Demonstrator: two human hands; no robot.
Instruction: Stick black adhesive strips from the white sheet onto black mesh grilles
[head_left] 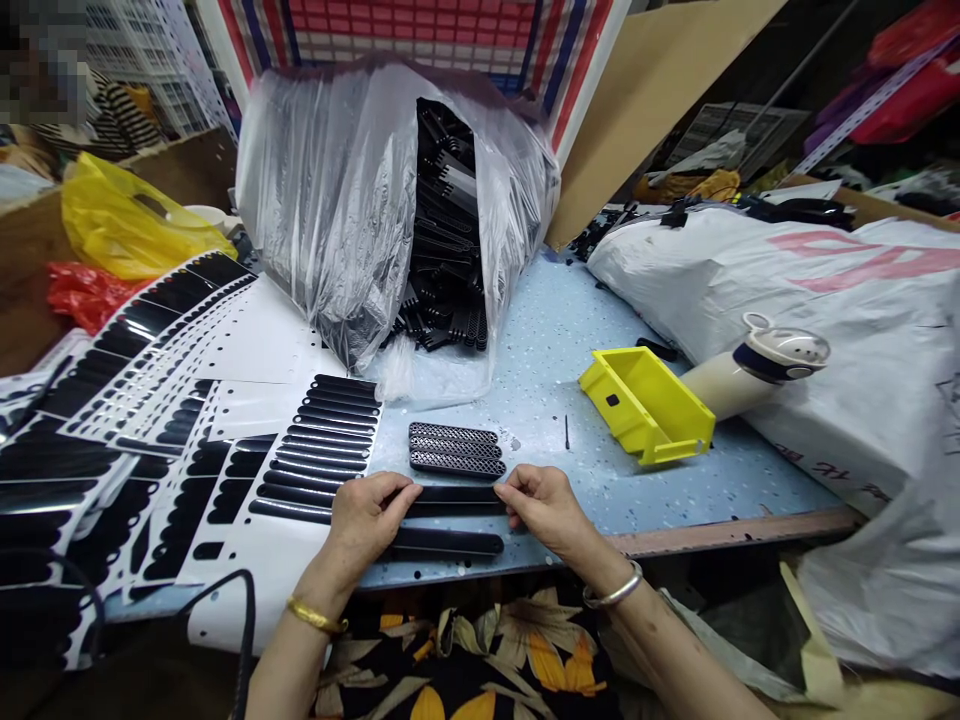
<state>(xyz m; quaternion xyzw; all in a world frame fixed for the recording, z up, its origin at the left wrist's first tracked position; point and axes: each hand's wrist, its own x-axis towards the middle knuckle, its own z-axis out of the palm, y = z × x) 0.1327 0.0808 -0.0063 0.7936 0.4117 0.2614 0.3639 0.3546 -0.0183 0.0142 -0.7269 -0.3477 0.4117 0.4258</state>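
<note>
My left hand [373,512] pinches the left end of a glossy black strip [457,501] between thumb and fingers. At the strip's other end, the thumb and fingers of my right hand [541,505] are closed on it. A second long black piece [454,543] lies just below, nearer the table edge. Beyond the strip, several black pieces with a perforated lattice face [455,449] lie side by side. Left of my left hand is a white backing sheet with rounded black adhesive strips [326,440]. Whether the held strip touches a piece beneath it, I cannot tell.
A clear plastic bag [322,190] full of black combs [446,230] stands at the back. More strip sheets [172,350] cover the left. Rightward are a yellow bin [649,405], a capped bottle [750,365] and a big white sack [862,300]. Another person's striped sleeve [112,112] shows far left.
</note>
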